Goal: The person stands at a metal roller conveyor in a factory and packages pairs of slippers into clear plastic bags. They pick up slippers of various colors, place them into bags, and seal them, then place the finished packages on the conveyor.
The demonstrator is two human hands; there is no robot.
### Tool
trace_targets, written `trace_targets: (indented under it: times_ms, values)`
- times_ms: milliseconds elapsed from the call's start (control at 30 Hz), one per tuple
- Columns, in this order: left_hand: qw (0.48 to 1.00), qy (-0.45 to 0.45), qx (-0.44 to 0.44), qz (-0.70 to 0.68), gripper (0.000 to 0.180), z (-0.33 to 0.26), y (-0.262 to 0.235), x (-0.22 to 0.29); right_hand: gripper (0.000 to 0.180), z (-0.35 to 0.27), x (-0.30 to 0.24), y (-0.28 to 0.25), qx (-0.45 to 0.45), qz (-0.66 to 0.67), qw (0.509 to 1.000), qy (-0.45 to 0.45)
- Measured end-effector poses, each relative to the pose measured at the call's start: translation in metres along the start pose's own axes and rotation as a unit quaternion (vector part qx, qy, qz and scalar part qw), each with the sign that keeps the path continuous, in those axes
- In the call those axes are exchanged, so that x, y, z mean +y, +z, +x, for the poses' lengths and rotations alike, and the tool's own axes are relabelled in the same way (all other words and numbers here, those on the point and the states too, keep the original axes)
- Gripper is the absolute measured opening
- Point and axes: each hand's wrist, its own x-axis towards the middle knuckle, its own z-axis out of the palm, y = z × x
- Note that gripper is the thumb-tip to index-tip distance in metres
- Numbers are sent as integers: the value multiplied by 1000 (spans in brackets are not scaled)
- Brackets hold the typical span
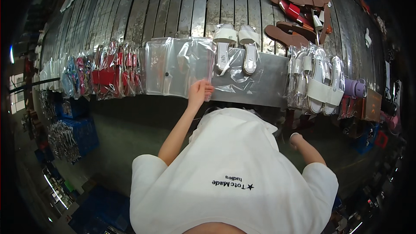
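We see the left hand (pixel 199 92) pinching, with closed fingers, the near edge of a stack of clear plastic bags (pixel 178 65) lying at the front of the metal worktable (pixel 264 82). Just right of the stack, a pair of white slide sandals (pixel 236 47) rests partly on a loose clear bag (pixel 236 80). The right hand (pixel 295 139) hangs low below the table edge (its grip we cannot tell). Farther left, bagged red sandals (pixel 113 76) stand in a row; farther right stand bagged white sandals (pixel 318 82), with loose brown soles (pixel 288 34) behind them.
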Motion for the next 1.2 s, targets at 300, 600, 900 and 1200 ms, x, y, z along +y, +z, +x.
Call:
trace_targets:
  times_ms: [300,600,900,1200]
  values:
    - [796,399,-120,439,12,51,-10,37,30,78,-85,-354,489,222,826,-171]
    - [934,-199,-286,-78,16,100,-1,86,28,83,-81,-360,103,936,336,17]
    - [903,244,-354,5,30,-58,247,186,21,-164,56,-370,619,667,413,31]
    - [899,-6,-437,3,28,4,266,121,28,-135,125,-294,349,595,664,288]
